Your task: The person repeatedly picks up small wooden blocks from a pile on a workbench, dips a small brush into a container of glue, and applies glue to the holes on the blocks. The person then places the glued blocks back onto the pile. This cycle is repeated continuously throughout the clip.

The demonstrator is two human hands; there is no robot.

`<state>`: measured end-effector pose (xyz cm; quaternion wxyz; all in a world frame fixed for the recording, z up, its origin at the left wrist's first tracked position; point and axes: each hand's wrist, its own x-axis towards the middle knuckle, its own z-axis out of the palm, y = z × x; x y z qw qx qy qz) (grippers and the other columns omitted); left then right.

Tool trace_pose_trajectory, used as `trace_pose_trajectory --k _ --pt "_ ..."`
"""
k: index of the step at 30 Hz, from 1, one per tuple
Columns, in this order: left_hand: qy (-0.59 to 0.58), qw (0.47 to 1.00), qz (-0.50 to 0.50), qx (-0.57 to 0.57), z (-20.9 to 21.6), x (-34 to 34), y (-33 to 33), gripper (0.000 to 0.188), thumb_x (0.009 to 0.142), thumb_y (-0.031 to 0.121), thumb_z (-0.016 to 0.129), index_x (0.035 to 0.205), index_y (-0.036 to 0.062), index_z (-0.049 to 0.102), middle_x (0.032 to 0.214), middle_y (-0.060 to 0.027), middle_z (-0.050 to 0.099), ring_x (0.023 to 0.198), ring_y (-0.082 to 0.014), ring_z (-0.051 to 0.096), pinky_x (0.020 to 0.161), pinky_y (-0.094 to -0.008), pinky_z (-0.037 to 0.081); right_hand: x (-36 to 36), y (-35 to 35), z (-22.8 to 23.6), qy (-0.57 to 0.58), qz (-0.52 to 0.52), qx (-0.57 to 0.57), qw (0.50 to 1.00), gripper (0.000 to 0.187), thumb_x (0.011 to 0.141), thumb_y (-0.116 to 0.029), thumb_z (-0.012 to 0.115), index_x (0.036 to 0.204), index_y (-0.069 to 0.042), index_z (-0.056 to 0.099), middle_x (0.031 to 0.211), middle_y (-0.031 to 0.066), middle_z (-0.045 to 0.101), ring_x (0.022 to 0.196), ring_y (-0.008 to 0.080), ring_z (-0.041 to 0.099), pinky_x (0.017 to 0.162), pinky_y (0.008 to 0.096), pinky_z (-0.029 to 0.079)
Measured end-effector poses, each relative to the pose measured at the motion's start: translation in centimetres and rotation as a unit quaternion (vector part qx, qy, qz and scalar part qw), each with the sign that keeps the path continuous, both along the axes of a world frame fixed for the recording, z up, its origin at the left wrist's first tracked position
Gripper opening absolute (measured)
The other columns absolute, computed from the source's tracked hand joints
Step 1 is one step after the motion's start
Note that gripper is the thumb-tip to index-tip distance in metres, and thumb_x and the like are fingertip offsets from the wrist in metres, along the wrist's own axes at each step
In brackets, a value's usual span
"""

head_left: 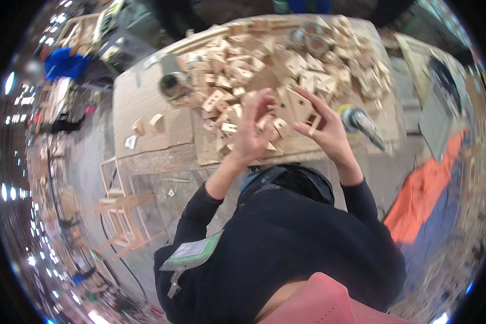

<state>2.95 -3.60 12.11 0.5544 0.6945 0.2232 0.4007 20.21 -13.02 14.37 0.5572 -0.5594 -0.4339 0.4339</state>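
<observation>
Over the near part of the table, my right hand (332, 132) grips a pale wooden block (298, 103) by its right side, fingers on the far edge and thumb on the near one. Dark round holes show in the block's face. My left hand (252, 129) is just left of that block, its fingers apart and loosely curled, with no hold on anything that I can see. Beneath and beyond both hands lies a heap of cut wooden blocks (221, 100), several with drilled holes or slots.
Cardboard (162, 137) covers the worktable. A jar-like container (170, 85) lies at the heap's left; round containers (316, 44) stand at the back. A yellow-and-grey power tool (356, 121) rests at right. Orange cloth (424, 197) lies right, a wooden frame (121, 216) left. Another person (67, 63) is far left.
</observation>
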Motion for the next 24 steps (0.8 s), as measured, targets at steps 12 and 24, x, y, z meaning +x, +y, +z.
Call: trace_pose_trajectory --k 12,24 --pt "0.216 0.941 0.006 0.26 1.9 -2.2 1.1 0.056 0.082 0.013 0.063 0.135 0.0053 0.045 0.126 -0.0129 0.05 0.115 -0.0301 0.048 0.099 -0.0396 0.04 0.8 1.6 -1.3 0.028 0.083 0.003 0.996 0.077 0.072 0.005 0.074 0.14 0.002 0.039 0.136 0.0111 0.05 0.111 0.0149 0.056 0.092 0.0273 0.047" --pt "0.226 0.865 -0.248 0.372 -1.8 6.1 -0.9 0.058 0.058 0.014 0.073 0.112 0.0057 0.054 0.115 -0.011 0.054 0.11 -0.0286 0.051 0.092 -0.0397 0.044 8.7 -7.3 -5.4 0.002 0.072 -0.14 0.988 0.071 0.075 -0.001 0.076 0.137 0.002 0.043 0.132 0.0113 0.055 0.108 0.0191 0.06 0.086 0.0312 0.051"
